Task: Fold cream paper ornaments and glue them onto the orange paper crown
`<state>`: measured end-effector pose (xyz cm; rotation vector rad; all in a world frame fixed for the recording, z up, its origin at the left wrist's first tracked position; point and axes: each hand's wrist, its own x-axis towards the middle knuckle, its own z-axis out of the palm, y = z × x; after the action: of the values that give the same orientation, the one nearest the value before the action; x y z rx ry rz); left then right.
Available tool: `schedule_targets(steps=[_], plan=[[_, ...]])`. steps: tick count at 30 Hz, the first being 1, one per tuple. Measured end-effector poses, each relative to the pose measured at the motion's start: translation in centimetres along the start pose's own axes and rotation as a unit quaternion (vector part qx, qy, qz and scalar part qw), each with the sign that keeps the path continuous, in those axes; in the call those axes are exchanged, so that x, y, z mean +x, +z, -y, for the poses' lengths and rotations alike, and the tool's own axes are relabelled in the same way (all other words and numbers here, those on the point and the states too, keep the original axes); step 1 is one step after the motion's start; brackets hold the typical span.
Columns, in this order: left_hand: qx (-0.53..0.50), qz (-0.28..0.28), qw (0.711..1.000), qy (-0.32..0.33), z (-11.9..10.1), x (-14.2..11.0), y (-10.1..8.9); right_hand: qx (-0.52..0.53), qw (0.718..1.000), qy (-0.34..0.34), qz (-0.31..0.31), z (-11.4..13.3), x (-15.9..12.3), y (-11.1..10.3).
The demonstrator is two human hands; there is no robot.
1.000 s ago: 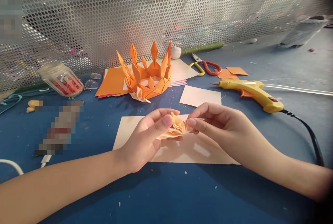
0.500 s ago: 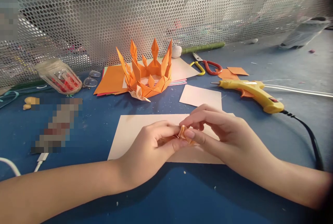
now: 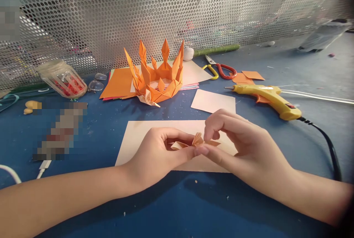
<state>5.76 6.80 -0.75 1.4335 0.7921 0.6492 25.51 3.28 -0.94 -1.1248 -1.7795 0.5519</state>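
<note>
Over a sheet of pale paper, my left hand (image 3: 163, 147) pinches a small peach folded paper piece (image 3: 198, 140) between thumb and fingers. Pleats stand up at the middle of the piece, and a pointed flap shows at each side. My right hand (image 3: 240, 138) is closed round its right part, with the thumb pressed at the base beside my left thumb. The right index finger curls just above the piece. Both hands partly hide the paper. Behind them stands an orange paper crown (image 3: 166, 72) with tall points and a pale folded piece (image 3: 148, 98) at its front.
A yellow glue gun (image 3: 268, 98) lies at the right, its black cord running toward me. Scissors (image 3: 225, 71), orange paper squares (image 3: 253, 76) and a pale paper piece (image 3: 212, 101) lie behind. A tipped jar (image 3: 62, 79) and glasses (image 3: 96, 82) are at the left.
The right fingers have lifted slightly off the folded piece and curled. Its pleated middle has opened out, and both side flaps now show more. The left hand keeps its hold.
</note>
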Motion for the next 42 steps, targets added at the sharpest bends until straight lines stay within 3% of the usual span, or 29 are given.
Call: schedule_targets(steps=[4, 9, 12, 17, 23, 26, 30, 36, 38, 42], plan=[[0.007, -0.009, 1.000, -0.013, -0.1, -0.1, 0.1, -0.050, 0.999, 0.011, -0.002, 0.1, 0.1, 0.1], [0.015, -0.014, 0.999, -0.044, -0.2, 0.2, -0.1, -0.024, 0.996, 0.088, -0.003, 0.3, 0.3, 0.0], [0.000, -0.003, 0.998, -0.063, -0.5, 0.3, -0.2, -0.023, 0.995, 0.096, -0.015, 0.3, 0.4, -0.1], [-0.028, -0.003, 0.997, -0.066, -0.6, 0.3, -0.2, -0.067, 0.997, 0.027, -0.020, 0.2, 0.1, -0.2], [-0.020, -0.002, 1.000, -0.021, -0.5, 0.3, -0.1, -0.155, 0.984, -0.087, -0.020, 0.4, 0.2, -0.4], [-0.010, -0.004, 1.000, 0.002, -0.5, 0.3, 0.0, -0.180, 0.978, -0.105, -0.011, 0.7, 0.2, -0.5], [0.007, -0.012, 1.000, 0.017, -0.4, 0.0, 0.2, -0.149, 0.989, -0.023, 0.002, 0.9, 0.0, -0.3], [0.050, -0.041, 0.998, 0.026, -0.3, -0.5, 0.5, 0.017, 0.979, 0.197, 0.054, 0.8, -0.1, 0.2], [0.032, -0.047, 0.998, 0.024, -0.5, -0.4, 0.5, 0.059, 0.977, 0.199, 0.055, 0.6, 0.1, 0.1], [-0.040, -0.088, 0.995, -0.011, -0.6, 0.1, 0.0, 0.065, 0.988, 0.140, 0.021, -0.2, 0.8, -0.2]])
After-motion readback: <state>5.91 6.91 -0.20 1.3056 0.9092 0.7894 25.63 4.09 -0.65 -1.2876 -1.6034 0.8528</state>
